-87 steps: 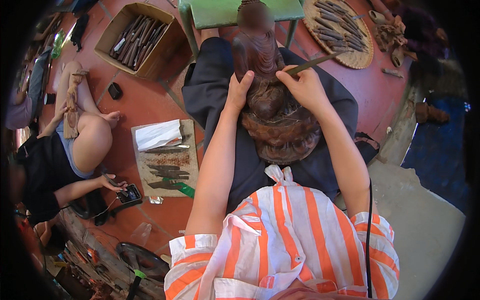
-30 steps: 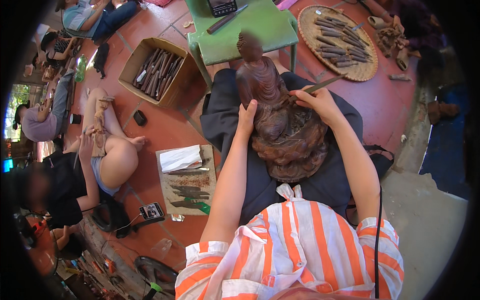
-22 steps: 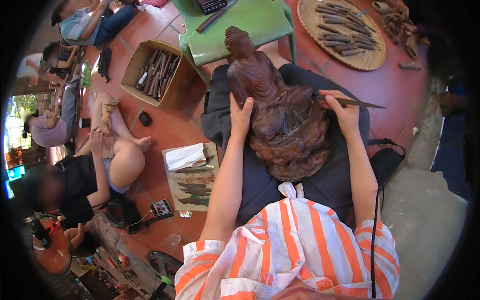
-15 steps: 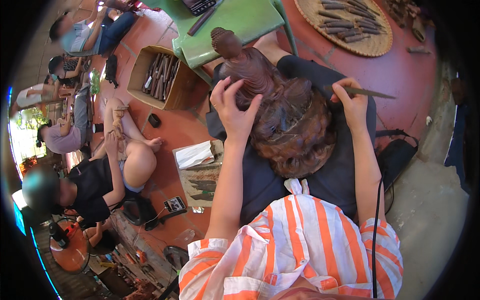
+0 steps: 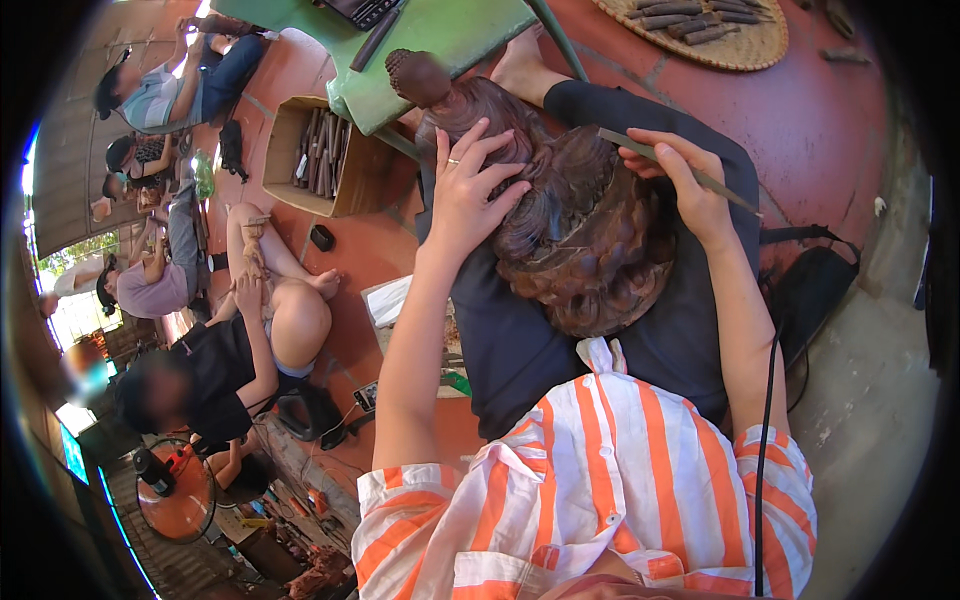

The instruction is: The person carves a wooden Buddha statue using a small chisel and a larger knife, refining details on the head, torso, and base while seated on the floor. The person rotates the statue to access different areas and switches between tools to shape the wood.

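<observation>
Carving of dark brown wood lies across my lap, its long axis running away from me toward the green tabletop, the knobbed head at the far end. My left hand rests open on its upper part, fingers spread. My right hand is closed around a thin chisel, its tip touching the carving's right side. The surface is glossy, cut into curls and scalloped ridges.
</observation>
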### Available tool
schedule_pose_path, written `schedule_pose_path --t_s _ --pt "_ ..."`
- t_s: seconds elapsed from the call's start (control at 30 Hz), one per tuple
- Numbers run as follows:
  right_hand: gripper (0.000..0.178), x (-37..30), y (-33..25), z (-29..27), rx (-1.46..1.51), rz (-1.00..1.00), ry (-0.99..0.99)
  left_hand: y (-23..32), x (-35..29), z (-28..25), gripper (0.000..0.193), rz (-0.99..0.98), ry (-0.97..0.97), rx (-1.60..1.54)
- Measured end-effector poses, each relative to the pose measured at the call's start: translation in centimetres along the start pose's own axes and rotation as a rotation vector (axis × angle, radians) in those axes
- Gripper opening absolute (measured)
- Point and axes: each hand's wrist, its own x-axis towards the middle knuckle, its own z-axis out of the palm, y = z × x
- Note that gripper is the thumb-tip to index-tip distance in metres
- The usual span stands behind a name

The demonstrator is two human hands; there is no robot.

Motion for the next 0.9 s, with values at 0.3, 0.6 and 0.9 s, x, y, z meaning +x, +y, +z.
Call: schedule_pose_path --t_s 0.3,0.6,0.9 --pt "0.018 -2.1 0.2 4.2 -0.497 -0.405 -0.019 -0.6 -1.7 -2.2 0.044 0.002 0.102 0.067" --pt "0.018 -2.2 -0.2 6.4 -0.526 -0.421 -0.121 6.8 -7.0 0.3 0.036 -0.294 0.21 -0.229" --pt "0.02 0.3 0.2 6.2 -0.501 -0.441 -0.269 6.8 -8.7 4.3 0.088 -0.636 0.356 -0.44"
